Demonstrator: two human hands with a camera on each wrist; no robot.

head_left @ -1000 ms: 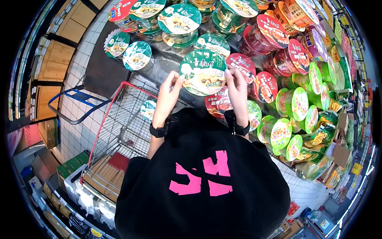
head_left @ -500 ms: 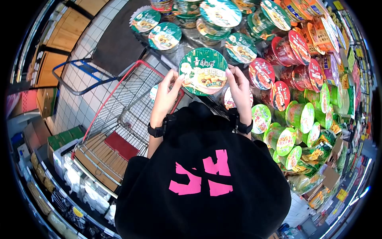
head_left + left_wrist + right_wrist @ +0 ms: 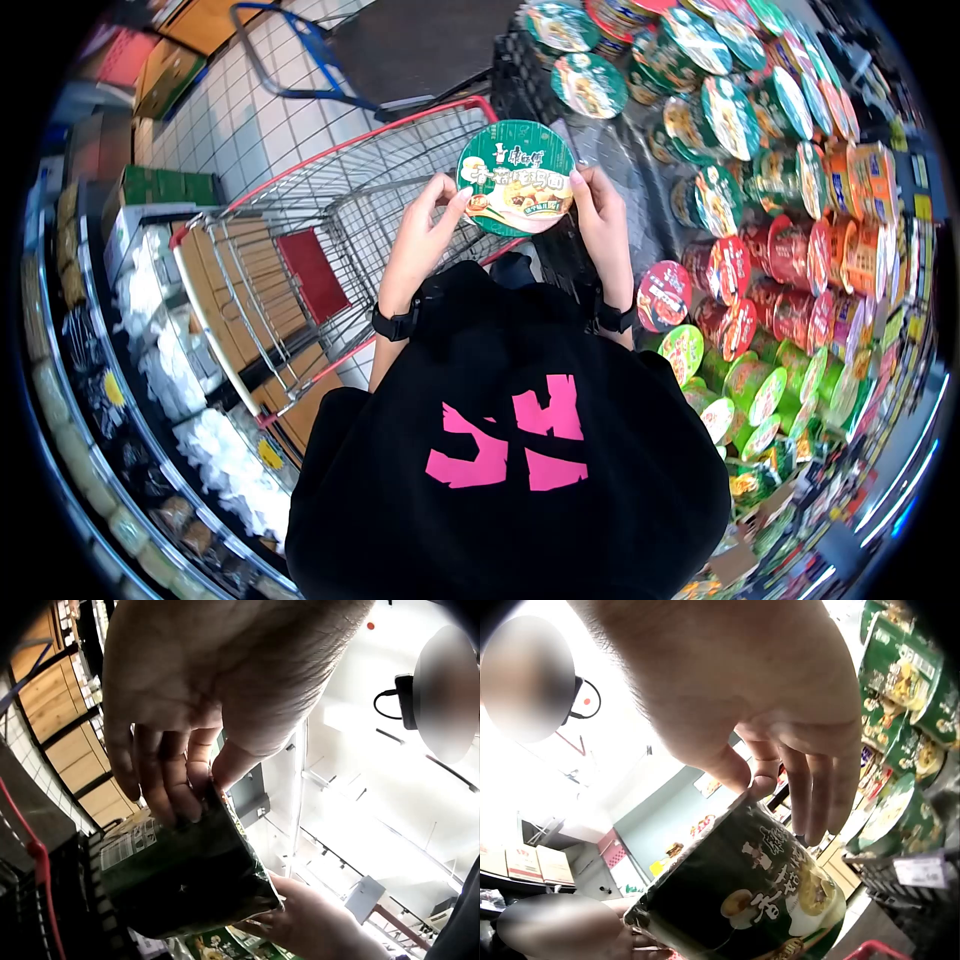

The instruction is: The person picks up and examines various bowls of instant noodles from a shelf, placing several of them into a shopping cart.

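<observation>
Between both hands is a green instant noodle cup (image 3: 515,195), its printed round lid facing up toward the head camera. My left hand (image 3: 430,225) pinches the lid's left rim between thumb and fingers. On the opposite rim, my right hand (image 3: 605,225) has the same kind of pinch. The left wrist view shows the cup's dark green side (image 3: 195,870) hanging below the left fingertips. In the right wrist view, the cup's label (image 3: 769,892) has a chef figure and white lettering. The cup is held close to the shopping cart's red rim (image 3: 470,103).
The wire cart, with a red panel (image 3: 312,276) and cardboard inside, stands left of the body. Stacked green cups (image 3: 590,85), red cups (image 3: 728,268) and lime green cups (image 3: 765,395) fill the right. A black platform (image 3: 420,45) with a blue handle lies beyond the cart.
The head view has turned left, so the cart now sits nearer the middle and the stacked cups have shifted right. Both hands keep their hold on the noodle cup.
</observation>
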